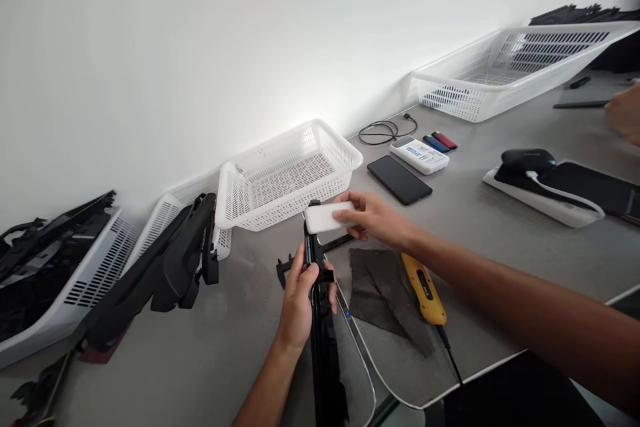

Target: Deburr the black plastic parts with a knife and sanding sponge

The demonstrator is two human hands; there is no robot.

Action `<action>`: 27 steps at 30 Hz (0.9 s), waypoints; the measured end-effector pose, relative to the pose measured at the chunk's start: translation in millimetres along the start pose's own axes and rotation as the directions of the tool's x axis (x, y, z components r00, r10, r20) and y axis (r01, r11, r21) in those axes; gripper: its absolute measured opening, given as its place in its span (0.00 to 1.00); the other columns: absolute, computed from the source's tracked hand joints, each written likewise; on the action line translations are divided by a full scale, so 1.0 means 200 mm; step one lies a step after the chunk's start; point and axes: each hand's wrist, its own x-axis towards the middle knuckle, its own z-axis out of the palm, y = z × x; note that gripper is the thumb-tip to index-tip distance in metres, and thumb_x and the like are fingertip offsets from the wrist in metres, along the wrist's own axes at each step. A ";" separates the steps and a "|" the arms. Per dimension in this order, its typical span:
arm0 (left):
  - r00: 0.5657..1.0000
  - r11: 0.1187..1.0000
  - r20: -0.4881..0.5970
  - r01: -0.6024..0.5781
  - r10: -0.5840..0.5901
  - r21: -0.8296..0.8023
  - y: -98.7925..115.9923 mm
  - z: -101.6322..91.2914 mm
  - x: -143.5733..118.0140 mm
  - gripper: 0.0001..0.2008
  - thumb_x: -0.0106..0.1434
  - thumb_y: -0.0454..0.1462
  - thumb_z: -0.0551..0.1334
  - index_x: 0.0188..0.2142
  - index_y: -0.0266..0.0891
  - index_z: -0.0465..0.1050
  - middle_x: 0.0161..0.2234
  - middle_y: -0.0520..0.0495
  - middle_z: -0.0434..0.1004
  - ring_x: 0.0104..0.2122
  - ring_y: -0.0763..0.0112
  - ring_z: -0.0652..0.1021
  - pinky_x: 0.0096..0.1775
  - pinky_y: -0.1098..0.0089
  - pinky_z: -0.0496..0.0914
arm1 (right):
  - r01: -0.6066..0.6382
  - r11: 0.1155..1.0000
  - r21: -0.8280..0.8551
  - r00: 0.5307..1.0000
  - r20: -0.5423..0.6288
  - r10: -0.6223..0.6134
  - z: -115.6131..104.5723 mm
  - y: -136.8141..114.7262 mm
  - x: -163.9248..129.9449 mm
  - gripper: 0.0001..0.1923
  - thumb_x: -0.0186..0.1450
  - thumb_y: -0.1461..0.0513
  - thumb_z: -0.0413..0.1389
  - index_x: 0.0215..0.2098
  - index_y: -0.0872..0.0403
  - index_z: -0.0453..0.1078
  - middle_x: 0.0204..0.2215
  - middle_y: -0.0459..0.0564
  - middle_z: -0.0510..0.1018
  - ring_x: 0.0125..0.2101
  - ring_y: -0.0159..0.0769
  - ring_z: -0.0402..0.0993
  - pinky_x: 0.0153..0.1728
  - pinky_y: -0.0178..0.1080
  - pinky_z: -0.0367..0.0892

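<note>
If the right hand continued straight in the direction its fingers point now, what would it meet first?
The right hand, holding a white block, points left toward the white basket; that basket's wall is probably first, though depth is unclear.

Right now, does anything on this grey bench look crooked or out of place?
Yes. The small white slotted basket sits tilted, propped on the white basket beside it. A long black plastic part hangs over that basket's rim onto the bench.

I'm seeing a long, narrow black plastic part [323, 333] standing nearly upright near the table's near edge, its top end pointing far. A small white rounded block [325, 217] is lying flat across that top end, touching it.
</note>
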 end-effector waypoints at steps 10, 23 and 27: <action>0.992 0.997 0.117 -0.028 0.037 -0.071 0.03 -0.03 0.00 0.36 0.60 0.34 0.63 0.66 0.52 0.58 0.50 0.47 0.73 0.26 0.75 0.76 0.23 0.73 0.72 | -0.103 0.982 -0.160 0.984 0.126 0.124 -0.02 -0.03 -0.01 0.17 0.64 0.49 0.64 0.36 0.55 0.73 0.19 0.40 0.70 0.16 0.26 0.60 0.16 0.31 0.50; 0.989 0.994 0.146 -0.018 0.034 -0.112 0.02 -0.03 0.00 0.27 0.67 0.41 0.66 0.63 0.51 0.61 0.35 0.54 0.65 0.29 0.71 0.72 0.25 0.72 0.73 | -0.022 0.973 -0.229 0.995 0.090 0.044 0.01 -0.01 -0.02 0.20 0.63 0.46 0.65 0.36 0.54 0.73 0.25 0.42 0.71 0.23 0.30 0.64 0.21 0.33 0.60; 0.984 0.993 0.168 -0.046 0.064 -0.107 0.02 -0.02 0.01 0.14 0.70 0.46 0.64 0.51 0.43 0.70 0.28 0.56 0.60 0.25 0.72 0.70 0.23 0.72 0.72 | 0.074 0.978 -0.194 0.967 0.253 -0.023 0.03 -0.01 -0.04 0.18 0.67 0.47 0.62 0.39 0.53 0.73 0.27 0.43 0.73 0.25 0.31 0.67 0.25 0.33 0.63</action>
